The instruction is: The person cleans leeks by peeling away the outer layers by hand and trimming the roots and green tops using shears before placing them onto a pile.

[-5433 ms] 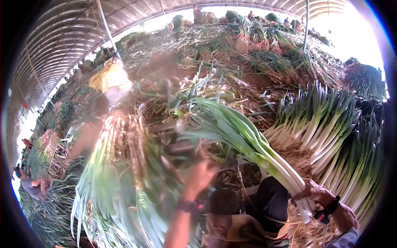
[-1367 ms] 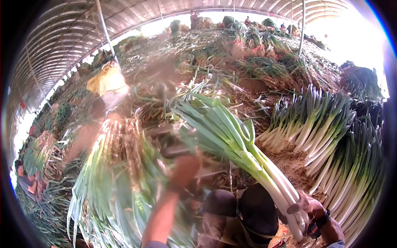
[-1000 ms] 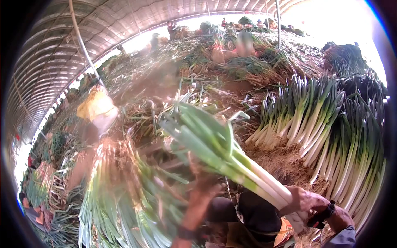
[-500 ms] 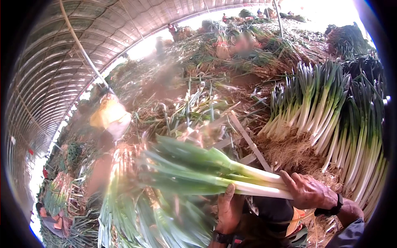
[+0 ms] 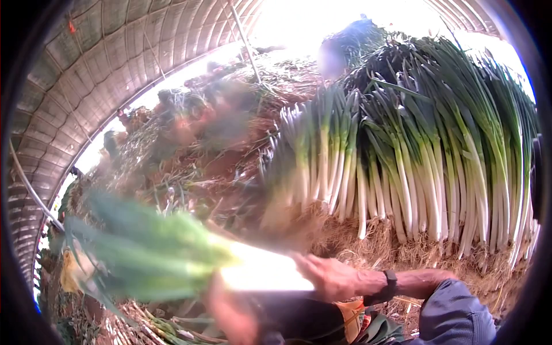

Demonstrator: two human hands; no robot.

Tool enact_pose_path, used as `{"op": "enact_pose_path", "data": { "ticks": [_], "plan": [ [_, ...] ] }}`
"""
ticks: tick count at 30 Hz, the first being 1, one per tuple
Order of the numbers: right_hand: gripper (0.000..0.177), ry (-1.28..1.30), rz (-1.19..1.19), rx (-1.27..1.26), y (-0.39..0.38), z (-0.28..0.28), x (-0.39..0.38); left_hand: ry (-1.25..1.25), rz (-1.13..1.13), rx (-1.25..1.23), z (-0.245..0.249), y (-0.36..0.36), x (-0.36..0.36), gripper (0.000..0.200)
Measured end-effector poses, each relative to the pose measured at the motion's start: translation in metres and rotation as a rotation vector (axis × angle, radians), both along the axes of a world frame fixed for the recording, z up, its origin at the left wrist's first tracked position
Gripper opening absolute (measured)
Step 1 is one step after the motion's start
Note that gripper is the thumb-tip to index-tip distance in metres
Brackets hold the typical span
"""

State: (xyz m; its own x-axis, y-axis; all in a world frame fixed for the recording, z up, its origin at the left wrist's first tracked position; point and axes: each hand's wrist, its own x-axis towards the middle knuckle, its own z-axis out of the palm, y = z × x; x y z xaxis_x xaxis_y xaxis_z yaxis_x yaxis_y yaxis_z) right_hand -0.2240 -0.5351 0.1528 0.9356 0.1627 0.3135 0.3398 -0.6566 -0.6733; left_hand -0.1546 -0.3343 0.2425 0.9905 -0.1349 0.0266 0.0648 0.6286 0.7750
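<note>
A bunch of long green onions [image 5: 264, 270] lies across the lower left, its white stalks to the right and its blurred green leaves to the left. Around the white end of the bunch, my right hand [image 5: 333, 278] is closed; a dark band circles that wrist. Under the bunch, near where white turns to green, is my left hand [image 5: 233, 310], smeared by motion so its fingers cannot be made out. The roots of the held bunch are hidden behind my right hand.
Rows of upright green onions [image 5: 431, 178] with roots at their base fill the right side. Cut leaves and straw [image 5: 167, 155] cover the ground at the left and back. A yellow object [image 5: 75, 270] is at the far left. A curved greenhouse roof [image 5: 103, 63] arches above.
The view has turned right, showing more of the standing onions. Both hands and the bunch now appear further left and lower in view, and the bunch is more blurred.
</note>
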Motion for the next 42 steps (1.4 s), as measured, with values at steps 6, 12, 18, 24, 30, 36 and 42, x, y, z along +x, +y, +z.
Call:
{"op": "enact_pose_path", "data": {
  "ticks": [6,12,18,24,30,36,42],
  "plan": [
    [0.063,-0.109,-0.472,0.500,-0.051,0.056,0.053,-0.494,-0.177,0.403,0.056,-0.087,0.060,0.088],
    [0.073,-0.128,-0.983,0.359,-0.186,-0.028,0.109,-0.419,-0.200,0.626,0.020,-0.031,0.069,0.078],
    [0.072,0.141,-0.963,-0.044,-0.192,-0.094,0.056,-0.272,0.012,0.884,-0.044,0.082,0.070,0.054],
    [0.055,0.082,-0.726,-0.030,-0.190,-0.129,0.071,0.058,0.148,0.832,-0.126,0.210,0.040,0.043],
    [0.023,0.164,-0.312,0.259,-0.077,-0.051,0.089,0.066,0.321,1.033,-0.174,0.245,-0.056,0.028],
    [0.017,-0.105,0.110,0.001,0.047,0.002,0.098,0.265,0.420,1.119,-0.206,0.274,-0.095,0.029],
    [0.042,0.027,0.321,-0.422,0.126,0.022,0.098,0.146,0.805,1.368,-0.249,0.337,-0.094,0.032]
  ]
}}
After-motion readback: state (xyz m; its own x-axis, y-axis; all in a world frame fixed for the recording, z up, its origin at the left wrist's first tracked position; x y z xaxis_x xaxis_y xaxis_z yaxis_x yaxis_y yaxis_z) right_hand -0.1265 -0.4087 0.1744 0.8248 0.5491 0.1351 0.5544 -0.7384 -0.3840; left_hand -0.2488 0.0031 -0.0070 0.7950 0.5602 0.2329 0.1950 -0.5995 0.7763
